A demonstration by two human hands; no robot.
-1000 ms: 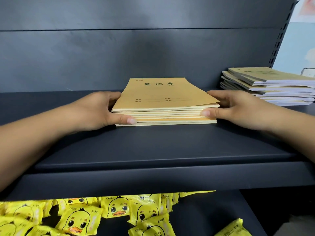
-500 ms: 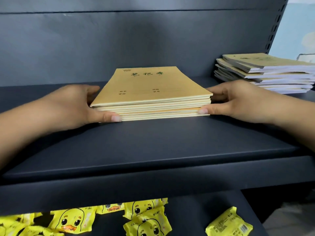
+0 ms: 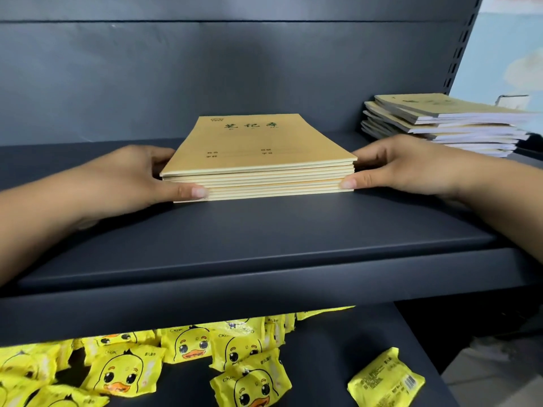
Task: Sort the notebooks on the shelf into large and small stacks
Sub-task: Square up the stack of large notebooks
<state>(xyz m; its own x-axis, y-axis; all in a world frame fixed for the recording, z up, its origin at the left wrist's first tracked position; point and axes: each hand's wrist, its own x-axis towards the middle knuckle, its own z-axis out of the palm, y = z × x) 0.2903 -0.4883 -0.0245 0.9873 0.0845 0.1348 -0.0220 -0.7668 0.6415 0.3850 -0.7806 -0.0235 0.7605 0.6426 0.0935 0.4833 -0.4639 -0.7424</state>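
— Where does the work stand on the dark shelf point(image 3: 264, 236)?

— Your centre stack of notebooks point(image 3: 258, 160) lies flat on it, tan covers up, edges nearly squared. Your left hand point(image 3: 117, 180) clasps its left side, thumb along the front edge, fingers curled behind. Your right hand point(image 3: 402, 168) clasps the right side the same way.

— And the other pile?

— A second stack of notebooks point(image 3: 440, 121) sits at the shelf's far right end, well apart from the first, its books fanned and uneven, just behind your right wrist.

— Below?

— Yellow duck-print packets point(image 3: 188, 348) lie scattered on the lower shelf point(image 3: 338, 348), one lone packet point(image 3: 385, 380) face down to the right.
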